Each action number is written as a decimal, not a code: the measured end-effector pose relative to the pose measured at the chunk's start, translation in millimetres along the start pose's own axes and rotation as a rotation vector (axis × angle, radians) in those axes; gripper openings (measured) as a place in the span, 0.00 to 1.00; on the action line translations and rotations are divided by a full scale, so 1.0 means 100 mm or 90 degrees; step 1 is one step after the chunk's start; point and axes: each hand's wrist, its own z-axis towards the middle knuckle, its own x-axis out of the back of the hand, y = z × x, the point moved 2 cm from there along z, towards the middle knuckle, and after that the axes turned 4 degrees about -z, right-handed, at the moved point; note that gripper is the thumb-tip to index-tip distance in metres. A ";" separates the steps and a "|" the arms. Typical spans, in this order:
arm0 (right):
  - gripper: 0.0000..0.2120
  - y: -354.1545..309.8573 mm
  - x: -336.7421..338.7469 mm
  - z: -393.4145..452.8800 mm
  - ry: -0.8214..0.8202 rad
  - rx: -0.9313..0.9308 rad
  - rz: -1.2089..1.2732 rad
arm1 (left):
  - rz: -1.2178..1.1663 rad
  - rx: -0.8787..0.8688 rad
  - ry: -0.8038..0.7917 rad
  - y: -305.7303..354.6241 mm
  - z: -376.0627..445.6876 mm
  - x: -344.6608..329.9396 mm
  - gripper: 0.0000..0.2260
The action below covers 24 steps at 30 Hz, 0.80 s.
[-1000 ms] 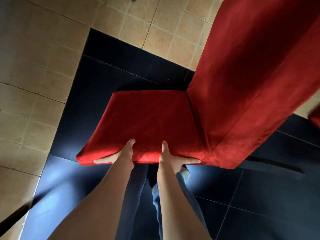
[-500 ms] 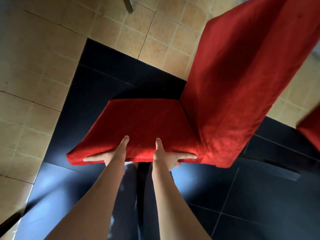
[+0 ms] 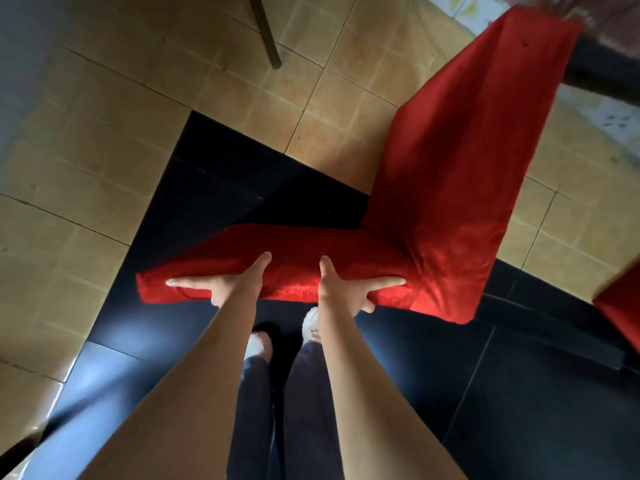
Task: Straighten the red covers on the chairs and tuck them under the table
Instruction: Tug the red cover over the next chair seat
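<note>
The chair (image 3: 450,188) in its red cover (image 3: 298,258) fills the middle of the view, the seat towards nine o'clock and the tall back rising towards one o'clock; both hands clamp the near edge of the seat. The left hand (image 3: 225,287) has its thumb on top of the cushion, a finger stretched along the side towards nine o'clock and the rest curled beneath; the right hand (image 3: 349,289) mirrors it, thumb on top, a finger pointing towards three o'clock, the other fingers hooked under the edge. The two hands sit near each other but apart, at six o'clock of the seat.

The cover looks smooth and pulled snug over seat and back, with only slight creasing at the corner where they meet; by that, the straightening of this chair seems largely done. The tucking is not: the chair stands out on the floor (image 3: 104,140) over the dark tiles, and the surface (image 3: 602,71) shows only as a dark edge at one o'clock, beyond the top of the chair back; whether the back touches it I cannot tell. A second red-covered chair (image 3: 623,306) peeks in at three o'clock, its state too cropped to judge; pushing in, and any remaining chairs, appear still ahead.
</note>
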 end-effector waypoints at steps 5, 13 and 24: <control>0.68 -0.30 -0.06 0.04 -0.014 0.013 0.019 | 0.036 -0.008 0.038 0.32 -0.01 -0.03 0.47; 0.69 -0.36 -0.07 0.02 -0.002 -0.004 0.003 | 0.019 0.007 0.115 0.40 -0.10 0.00 0.51; 0.67 -0.35 0.08 -0.03 -0.092 0.018 -0.055 | 0.004 -0.011 0.121 0.39 -0.08 0.04 0.52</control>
